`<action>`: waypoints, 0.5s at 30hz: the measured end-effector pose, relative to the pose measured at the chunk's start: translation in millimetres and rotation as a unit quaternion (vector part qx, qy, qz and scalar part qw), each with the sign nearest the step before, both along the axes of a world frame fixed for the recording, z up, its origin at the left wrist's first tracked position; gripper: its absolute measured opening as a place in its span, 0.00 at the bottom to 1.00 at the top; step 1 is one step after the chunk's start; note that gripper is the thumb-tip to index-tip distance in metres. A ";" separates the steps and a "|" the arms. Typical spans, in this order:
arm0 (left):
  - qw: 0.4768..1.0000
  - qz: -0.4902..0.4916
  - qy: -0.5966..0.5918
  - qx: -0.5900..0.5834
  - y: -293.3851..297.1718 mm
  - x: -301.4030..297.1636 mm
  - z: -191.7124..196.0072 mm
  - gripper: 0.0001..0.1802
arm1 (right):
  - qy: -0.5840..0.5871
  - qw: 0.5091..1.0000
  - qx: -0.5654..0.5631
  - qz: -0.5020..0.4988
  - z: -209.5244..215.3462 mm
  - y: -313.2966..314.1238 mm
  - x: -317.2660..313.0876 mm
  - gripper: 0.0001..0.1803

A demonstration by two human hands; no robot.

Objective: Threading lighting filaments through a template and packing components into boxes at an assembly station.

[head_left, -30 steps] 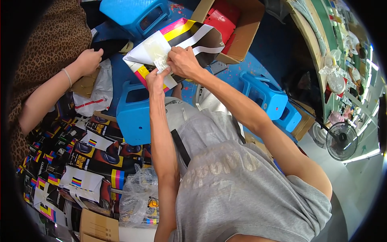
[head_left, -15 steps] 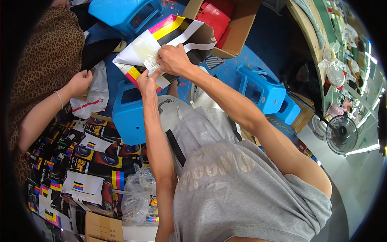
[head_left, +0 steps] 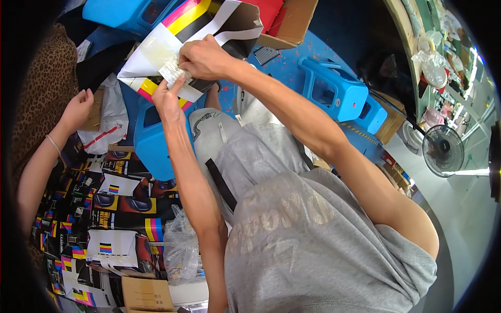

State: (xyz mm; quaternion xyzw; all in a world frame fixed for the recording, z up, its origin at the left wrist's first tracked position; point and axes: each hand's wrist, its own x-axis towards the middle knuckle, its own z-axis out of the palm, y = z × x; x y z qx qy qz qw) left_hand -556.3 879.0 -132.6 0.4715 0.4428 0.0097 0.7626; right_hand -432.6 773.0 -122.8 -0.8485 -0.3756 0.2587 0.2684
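**Small white label worked btwn both hands, at the box flap**

Head view: the person's left hand (head_left: 168, 99) had thumb & finger clamped on the lower edge of a small white label (head_left: 170, 72). The right hand (head_left: 204, 58) sat at the label's right side, fingers curled together; whether they pinched it or only pressed on it couldn't be told, b/c the knuckles hid the tips. The label lay btwn the hands, in front of the white flap (head_left: 143, 60) of a printed box (head_left: 185, 26) w/ pink, yellow & black stripes, upper left of centre. Whether any part of it was stuck down: couldn't tell.

The box was tilted, near a blue stool (head_left: 151, 151), w/ an open brown carton (head_left: 289, 31) beyond it. What bore its weight wasn't clear.

Handling (judgement): a light pinch right at the edge seemed best, as the label looked thin & creased and would prob. fold or tear under a hard tug. One steady hand + one for fine finger work prob. gave most control. Fingertips were best off the label's face, pull low & even, box braced so it couldn't swing. A co-worker's hand (head_left: 77, 110) was well apart on the left, so elbow room looked OK.
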 end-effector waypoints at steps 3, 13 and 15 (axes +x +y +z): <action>1.000 -0.011 -0.004 0.002 -1.0 2.1 1.5 0.19 | 0.022 1.000 0.012 -0.002 -2.4 -0.1 3.9 0.06; 0.998 -0.051 0.042 -0.019 8.8 -1.5 -2.4 0.20 | 0.078 0.953 0.188 -0.222 30.2 -22.2 -7.0 0.07; 0.997 -0.053 0.052 -0.033 9.6 5.1 4.5 0.21 | -0.094 0.980 0.115 -0.134 25.9 -32.9 -11.7 0.05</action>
